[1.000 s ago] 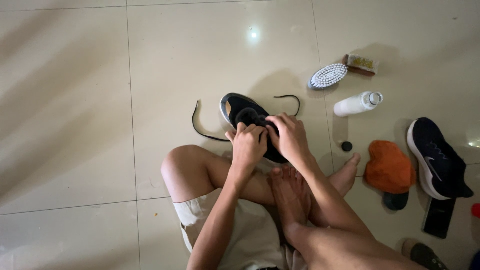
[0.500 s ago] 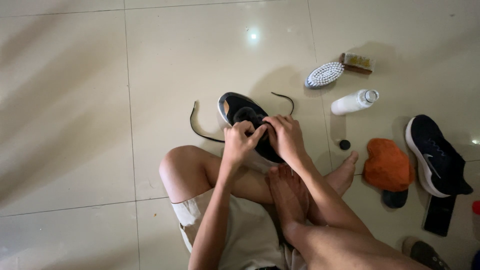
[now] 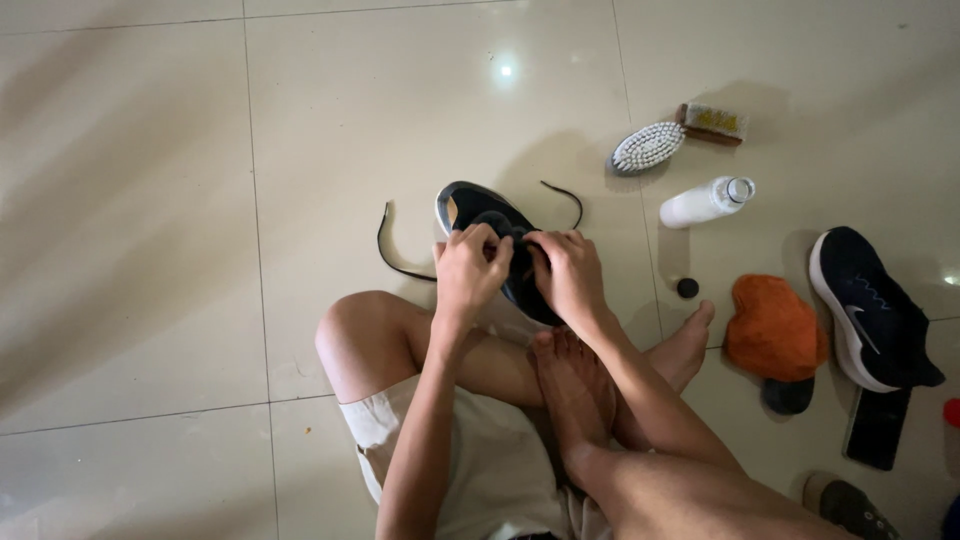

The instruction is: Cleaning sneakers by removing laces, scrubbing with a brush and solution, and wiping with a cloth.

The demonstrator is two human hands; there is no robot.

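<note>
Left hand [image 3: 470,270] sits higher on the black shoe [image 3: 478,215] than half a second ago; fingers curled shut over the shoe's upper, near the lace area. Exactly what they pinch is hidden. Right hand [image 3: 567,275] rests just beside it, fingers bent down onto the same shoe, closed against the tongue side; little change in its place. The two hands nearly touch over the shoe's middle.

Shoe lies on the pale tiled floor [image 3: 150,200], just past the person's crossed legs, heel end away from the body. Black lace [image 3: 392,262] trails out on both sides: one loop curving to the left, a shorter end arcing off right. Both ends lie much as before.

Off to the right, well apart from the hands: white-bristled brush [image 3: 648,146], wooden-backed brush [image 3: 714,122] touching it, white bottle [image 3: 705,202] lying on its side, small dark cap [image 3: 687,287], orange cloth [image 3: 777,328], second black shoe [image 3: 872,310]. None of these has shifted.
</note>
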